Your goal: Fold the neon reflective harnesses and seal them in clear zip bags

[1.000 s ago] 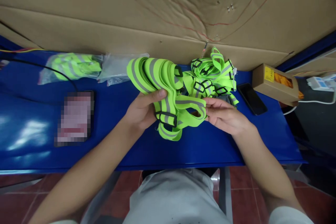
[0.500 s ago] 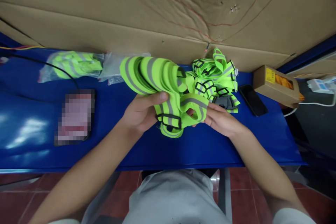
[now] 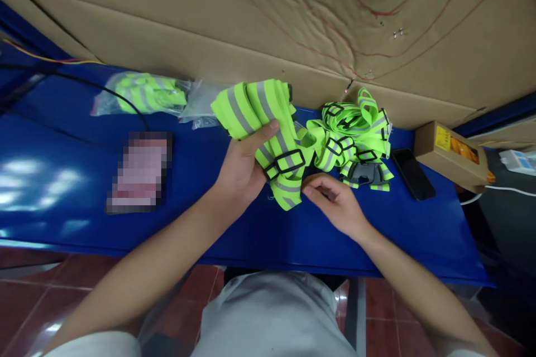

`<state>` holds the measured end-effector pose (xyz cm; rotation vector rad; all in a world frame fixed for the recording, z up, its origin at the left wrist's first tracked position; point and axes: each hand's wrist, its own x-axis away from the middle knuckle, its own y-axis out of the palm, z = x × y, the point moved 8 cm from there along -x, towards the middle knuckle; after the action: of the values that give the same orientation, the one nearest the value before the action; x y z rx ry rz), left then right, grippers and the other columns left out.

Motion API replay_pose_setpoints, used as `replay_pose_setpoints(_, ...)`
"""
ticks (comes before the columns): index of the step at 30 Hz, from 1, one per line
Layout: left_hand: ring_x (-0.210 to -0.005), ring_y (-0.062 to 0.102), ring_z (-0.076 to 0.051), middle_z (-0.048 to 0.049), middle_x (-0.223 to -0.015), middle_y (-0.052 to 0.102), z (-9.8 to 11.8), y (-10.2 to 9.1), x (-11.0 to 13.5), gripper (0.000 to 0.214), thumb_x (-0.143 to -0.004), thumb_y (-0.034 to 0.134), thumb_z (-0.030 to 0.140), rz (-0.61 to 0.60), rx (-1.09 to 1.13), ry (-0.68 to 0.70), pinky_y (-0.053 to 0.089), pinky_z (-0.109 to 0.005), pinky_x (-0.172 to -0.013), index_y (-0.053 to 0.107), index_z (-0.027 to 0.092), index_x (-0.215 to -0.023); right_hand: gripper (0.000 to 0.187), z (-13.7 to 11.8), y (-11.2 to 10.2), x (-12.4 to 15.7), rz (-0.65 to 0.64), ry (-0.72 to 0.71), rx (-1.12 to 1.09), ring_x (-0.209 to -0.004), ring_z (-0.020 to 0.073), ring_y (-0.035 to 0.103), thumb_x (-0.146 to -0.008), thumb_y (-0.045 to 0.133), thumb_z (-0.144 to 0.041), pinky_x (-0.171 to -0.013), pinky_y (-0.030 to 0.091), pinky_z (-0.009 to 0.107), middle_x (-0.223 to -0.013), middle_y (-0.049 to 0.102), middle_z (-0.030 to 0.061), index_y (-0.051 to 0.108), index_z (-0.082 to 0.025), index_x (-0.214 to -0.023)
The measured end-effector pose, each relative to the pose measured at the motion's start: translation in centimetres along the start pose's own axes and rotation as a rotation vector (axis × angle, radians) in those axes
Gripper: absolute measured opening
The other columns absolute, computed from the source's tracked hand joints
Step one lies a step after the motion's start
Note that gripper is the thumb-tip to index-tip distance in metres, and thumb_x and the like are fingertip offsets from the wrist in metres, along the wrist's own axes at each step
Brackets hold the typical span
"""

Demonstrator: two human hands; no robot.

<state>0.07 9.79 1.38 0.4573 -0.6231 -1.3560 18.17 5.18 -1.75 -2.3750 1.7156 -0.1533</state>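
A folded bundle of bright yellow-green reflective strap [image 3: 245,109] with grey stripes is clasped in my left hand [image 3: 245,170], thumb laid across the folds. A black slide buckle [image 3: 291,162] sits on its lower part, and a short strap end hangs below. My right hand [image 3: 335,203] is curled at the bundle's lower right, its fingertips at the strap's edge; the exact contact is partly hidden. Just beyond it lies a pile of similar straps [image 3: 345,120] with black buckles, including a dark side-release clip [image 3: 365,173].
Clear bags, one holding straps [image 3: 146,92], lie at the back left of the blue table [image 3: 251,240]. A blurred-out phone-like item [image 3: 140,170] is nearer. To the right are a black phone [image 3: 414,174] and an open cardboard box [image 3: 435,150]. Brown cardboard [image 3: 188,44] backs the table.
The bundle has turned in my left hand, so its folds lie flatter and its buckle faces up. My right hand has drawn down from the loop it held. The whole view has shifted.
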Motion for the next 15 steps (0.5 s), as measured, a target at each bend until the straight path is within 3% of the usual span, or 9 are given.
replay_pose_setpoints(1,-0.128,0.067,-0.032,-0.0043,-0.120,0.079,-0.1,0.0,0.0,0.028,-0.076,0.086,0.025,0.005,0.003,-0.005,0.058,-0.042,-0.105,0.078,0.021,-0.103,0.015,-1.1,0.4,0.4,0.028,-0.113,0.128,-0.094,0.0192,0.070,-0.095,0.073,-0.034,-0.086,0.059,0.035,-0.106,0.073,0.0056,0.070,-0.022,-0.104)
replay_pose_setpoints(3,-0.128,0.067,-0.033,-0.0040,-0.119,0.079,-0.3,0.2,0.2,0.028,-0.077,0.085,0.025,-0.014,0.008,-0.016,0.059,-0.042,-0.105,0.078,0.021,-0.103,0.030,-3.1,1.0,1.2,0.065,-0.304,0.328,-0.107,0.0216,0.067,-0.097,0.070,-0.027,-0.095,0.057,0.039,-0.120,0.069,0.0081,0.063,-0.025,-0.126)
replay_pose_setpoints(5,-0.128,0.067,-0.033,-0.0043,-0.119,0.079,-0.4,0.4,0.3,0.027,-0.077,0.085,0.026,-0.037,0.006,-0.033,0.059,-0.042,-0.105,0.078,0.021,-0.103,0.035,-4.0,1.6,1.5,0.039,-0.405,0.450,-0.116,0.0239,0.064,-0.098,0.068,-0.024,-0.100,0.054,0.041,-0.126,0.065,0.0103,0.060,-0.026,-0.132)
replay_pose_setpoints(9,-0.128,0.067,-0.032,-0.0042,-0.117,0.079,0.2,-0.1,-0.1,0.025,-0.078,0.085,0.024,-0.023,-0.017,-0.013,0.058,-0.042,-0.107,0.078,0.020,-0.102,0.008,-3.5,2.2,1.1,-0.091,-0.444,0.585,-0.101,0.0225,0.063,-0.099,0.068,-0.029,-0.088,0.053,0.039,-0.106,0.065,0.0080,0.065,-0.022,-0.100)
replay_pose_setpoints(12,-0.129,0.066,-0.029,-0.0020,-0.118,0.079,1.7,-0.5,-0.9,0.022,-0.081,0.082,0.020,-0.043,-0.022,0.094,0.056,-0.041,-0.110,0.078,0.022,-0.103,0.019,-3.4,2.7,1.4,-0.138,-0.532,0.738,-0.097,0.0226,0.062,-0.099,0.068,-0.032,-0.084,0.048,0.039,-0.102,0.066,0.0074,0.059,-0.020,-0.087)
replay_pose_setpoints(15,-0.130,0.066,-0.027,-0.0015,-0.119,0.078,2.4,-0.9,-1.8,0.019,-0.083,0.080,0.018,-0.056,-0.034,0.142,0.054,-0.036,-0.112,0.078,0.023,-0.101,0.017,-4.4,3.7,2.5,-0.180,-0.692,0.843,-0.110,0.0247,0.062,-0.100,0.065,-0.025,-0.095,0.046,0.041,-0.108,0.068,0.0083,0.056,-0.020,-0.086)
